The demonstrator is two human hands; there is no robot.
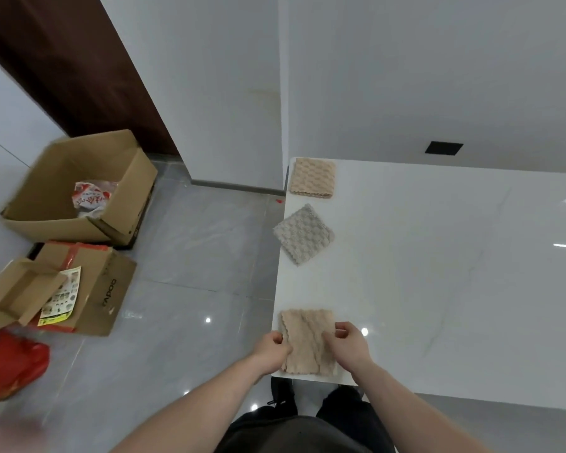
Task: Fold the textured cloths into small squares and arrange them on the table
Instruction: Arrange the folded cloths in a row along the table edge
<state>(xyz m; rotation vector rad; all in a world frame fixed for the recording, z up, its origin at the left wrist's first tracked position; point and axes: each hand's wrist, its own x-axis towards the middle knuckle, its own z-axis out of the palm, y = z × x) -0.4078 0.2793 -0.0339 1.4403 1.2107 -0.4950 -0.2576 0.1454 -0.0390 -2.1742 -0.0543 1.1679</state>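
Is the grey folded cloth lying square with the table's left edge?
No. The grey cloth sits turned like a diamond, one corner poking past the table edge.

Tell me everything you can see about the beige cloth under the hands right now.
The near beige cloth is a soft, bumpy, towel-like fabric with wavy edges, folded into a rough rectangle and lying flat at the near left corner of the white table. Its surface is slightly rumpled. The left hand pinches its left edge and the right hand pinches its right edge. It lies apart from the grey cloth and the other beige cloth farther along the same table edge.
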